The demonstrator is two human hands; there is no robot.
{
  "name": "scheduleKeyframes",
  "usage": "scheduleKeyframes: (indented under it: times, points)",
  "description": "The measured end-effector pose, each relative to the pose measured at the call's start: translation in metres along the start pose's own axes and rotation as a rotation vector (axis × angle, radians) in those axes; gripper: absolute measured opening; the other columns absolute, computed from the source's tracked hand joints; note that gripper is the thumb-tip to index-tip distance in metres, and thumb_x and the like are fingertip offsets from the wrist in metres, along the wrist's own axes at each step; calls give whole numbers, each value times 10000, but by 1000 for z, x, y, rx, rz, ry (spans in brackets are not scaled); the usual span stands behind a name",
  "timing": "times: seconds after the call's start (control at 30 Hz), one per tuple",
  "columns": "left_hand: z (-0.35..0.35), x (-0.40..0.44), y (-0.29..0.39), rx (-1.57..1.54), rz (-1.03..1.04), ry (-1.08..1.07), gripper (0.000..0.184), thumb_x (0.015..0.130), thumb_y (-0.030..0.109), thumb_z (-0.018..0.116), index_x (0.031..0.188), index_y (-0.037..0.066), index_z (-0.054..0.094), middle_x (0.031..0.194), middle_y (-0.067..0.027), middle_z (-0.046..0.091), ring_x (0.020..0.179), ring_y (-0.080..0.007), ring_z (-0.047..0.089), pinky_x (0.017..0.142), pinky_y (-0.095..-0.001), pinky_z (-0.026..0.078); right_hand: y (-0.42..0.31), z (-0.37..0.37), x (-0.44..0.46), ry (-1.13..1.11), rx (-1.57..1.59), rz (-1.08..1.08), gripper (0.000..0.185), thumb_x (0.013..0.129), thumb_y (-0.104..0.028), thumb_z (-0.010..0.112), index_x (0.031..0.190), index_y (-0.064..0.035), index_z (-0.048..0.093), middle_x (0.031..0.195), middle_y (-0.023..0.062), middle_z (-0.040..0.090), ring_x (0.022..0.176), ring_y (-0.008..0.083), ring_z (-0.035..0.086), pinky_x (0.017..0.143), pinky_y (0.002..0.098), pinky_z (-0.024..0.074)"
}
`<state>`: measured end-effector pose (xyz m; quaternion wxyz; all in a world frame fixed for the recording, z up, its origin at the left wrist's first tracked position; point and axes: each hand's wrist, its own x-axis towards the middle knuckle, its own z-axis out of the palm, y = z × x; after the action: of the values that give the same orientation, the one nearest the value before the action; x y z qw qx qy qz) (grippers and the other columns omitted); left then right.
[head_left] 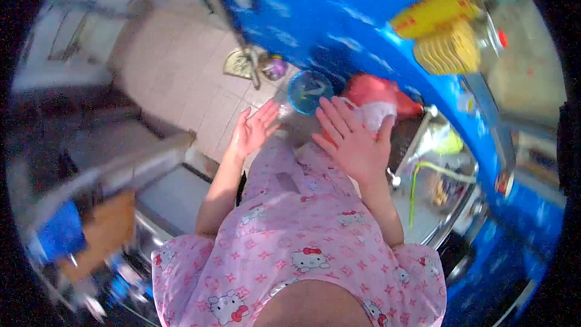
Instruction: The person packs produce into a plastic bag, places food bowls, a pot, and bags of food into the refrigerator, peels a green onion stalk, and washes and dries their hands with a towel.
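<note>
Both of my hands are held out in front of my pink patterned clothes [284,230]. My left hand [256,127] is palm up with the fingers apart and nothing in it. My right hand [357,142] is spread wide, also holding nothing. Beyond it lies a red bag [372,89] with a white patch [376,114], partly covered by my fingers. A blue round basin [308,91] is on the floor between and beyond the two hands.
A purple object [275,68] and a fan-shaped item [239,63] lie on the tiled floor [175,79]. Yellow packages [448,48] stand at the upper right by the blue wall [339,12]. A rack [417,139] is at the right, a brown board [103,236] lower left.
</note>
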<state>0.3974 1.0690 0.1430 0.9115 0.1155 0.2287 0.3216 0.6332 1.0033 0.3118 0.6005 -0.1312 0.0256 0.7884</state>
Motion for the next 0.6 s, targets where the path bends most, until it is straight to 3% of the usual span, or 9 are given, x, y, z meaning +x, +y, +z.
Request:
scheduleKeyframes:
  times: [0.1,0.2,0.33,0.5,0.6]
  points:
    - [79,-71,-5,-132,296,-133,655,839,482,349,1396,172,199,1441,-94,196,1316,-196,197,1065,-419,126,27,10,18,-47,30,314,905,788,-701,243,1393,-50,72,1458,127,67,1348,268,51,1067,495,31]
    - [93,-137,-21,-216,584,-139,636,847,448,341,1404,201,158,1454,-135,118,1336,-274,141,1053,-452,151,72,10,36,-251,-58,592,894,793,-687,270,1396,-62,58,1462,113,50,1349,267,45,1063,510,42]
    - [84,-217,-57,-293,900,71,615,847,437,345,1402,255,151,1455,-136,108,1337,-285,125,1054,-466,142,139,27,51,-236,-132,840,867,806,-668,279,1400,-80,48,1468,90,24,1352,247,39,1057,520,63]
    - [71,-323,-91,-283,1282,248,532,883,337,348,1390,262,201,1451,-141,120,1329,-294,154,1056,-488,143,243,51,55,-312,-82,1136,765,859,-563,317,1399,-79,73,1469,89,26,1355,232,18,1062,497,0]
    - [67,-371,-136,-206,1520,424,495,903,325,343,1381,265,230,1451,-131,123,1331,-288,147,1058,-502,128,299,63,28,-254,-116,1299,796,838,-572,367,1391,-62,108,1455,116,106,1344,275,83,1069,505,42]
